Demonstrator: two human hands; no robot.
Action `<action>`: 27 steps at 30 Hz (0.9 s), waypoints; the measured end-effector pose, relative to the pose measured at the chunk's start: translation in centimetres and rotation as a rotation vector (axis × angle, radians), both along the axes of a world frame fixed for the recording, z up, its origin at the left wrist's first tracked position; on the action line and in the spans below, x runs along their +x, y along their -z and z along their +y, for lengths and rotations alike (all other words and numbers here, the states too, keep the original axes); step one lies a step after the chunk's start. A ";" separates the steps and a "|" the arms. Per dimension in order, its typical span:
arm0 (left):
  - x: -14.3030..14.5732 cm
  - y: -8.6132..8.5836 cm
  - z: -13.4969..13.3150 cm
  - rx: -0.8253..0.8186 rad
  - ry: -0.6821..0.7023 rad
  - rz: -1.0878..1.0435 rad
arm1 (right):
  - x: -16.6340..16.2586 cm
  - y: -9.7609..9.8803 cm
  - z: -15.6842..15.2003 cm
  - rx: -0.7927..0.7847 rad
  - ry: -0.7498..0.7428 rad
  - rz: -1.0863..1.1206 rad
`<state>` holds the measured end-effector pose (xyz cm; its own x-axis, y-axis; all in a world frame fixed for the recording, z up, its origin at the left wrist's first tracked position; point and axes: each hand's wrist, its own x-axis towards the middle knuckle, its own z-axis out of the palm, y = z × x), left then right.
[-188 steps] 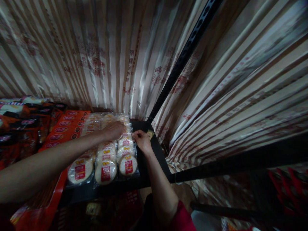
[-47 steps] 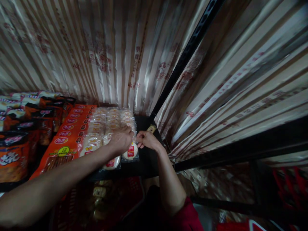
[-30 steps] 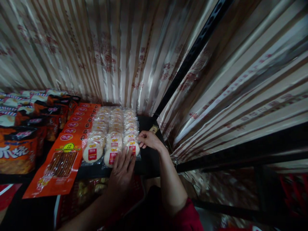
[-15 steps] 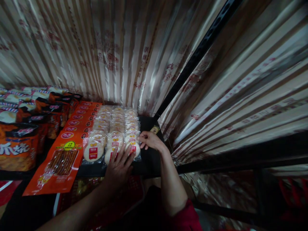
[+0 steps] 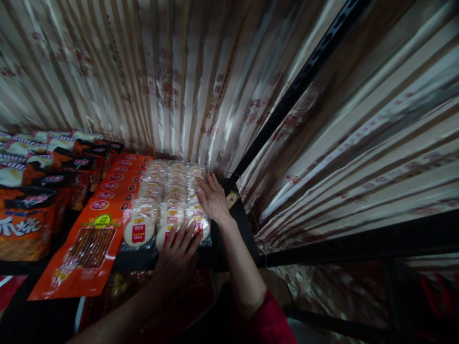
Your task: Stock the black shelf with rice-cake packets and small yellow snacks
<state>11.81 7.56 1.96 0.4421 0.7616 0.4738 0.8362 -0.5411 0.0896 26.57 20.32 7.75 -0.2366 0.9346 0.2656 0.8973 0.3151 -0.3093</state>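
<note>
Rows of rice crackers [image 5: 139, 230] in clear wrappers with red labels lie overlapped on a black shelf [image 5: 229, 239]. My left hand [image 5: 179, 246] rests with its fingers spread on the front packs of the middle and right rows. Along the outer side of the right row lies my right hand [image 5: 214, 198], its fingers stretched out and touching the wrappers. Neither hand grips anything. Left of the crackers are orange snack packs [image 5: 95, 246], overlapped in a row, the front one with a window showing brown sticks and its end hanging over the shelf edge.
Several orange and black snack bags [image 5: 27, 224] stand in rows at the left. Pleated, patterned curtain-like sheeting [image 5: 172, 86] hangs behind and to the right. A black slanting post [image 5: 290, 91] rises from the shelf corner, near a small yellowish item [image 5: 232, 198].
My right hand has moved farther back along the right cracker row, its curled fingers now straightened. My left hand stays on the front packs. The view has shifted slightly.
</note>
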 end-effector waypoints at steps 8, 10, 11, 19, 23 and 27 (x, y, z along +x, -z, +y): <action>-0.1 1.1 0.1 0.013 0.020 -0.031 | -2.1 -0.3 0.4 -0.072 -0.031 -0.114; -0.2 1.2 0.1 0.026 0.027 -0.023 | -2.8 -0.4 1.1 -0.097 -0.018 -0.140; -0.2 1.2 0.2 0.037 0.030 -0.017 | -3.2 -0.4 1.6 -0.114 -0.013 -0.154; -0.2 1.1 0.2 0.059 0.002 0.002 | -4.7 -0.1 5.5 -0.287 0.061 -0.209; -0.1 1.4 0.2 0.058 -0.009 -0.029 | -4.6 0.9 5.3 -0.276 0.087 -0.186; -0.2 1.5 0.1 0.051 0.006 -0.041 | -4.7 1.7 4.8 -0.222 0.114 -0.178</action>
<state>11.62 7.65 0.41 0.4257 0.7334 0.5300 0.8291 -0.5507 0.0961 21.82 25.15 6.09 -0.1518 0.9883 0.0156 0.9691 0.1519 -0.1945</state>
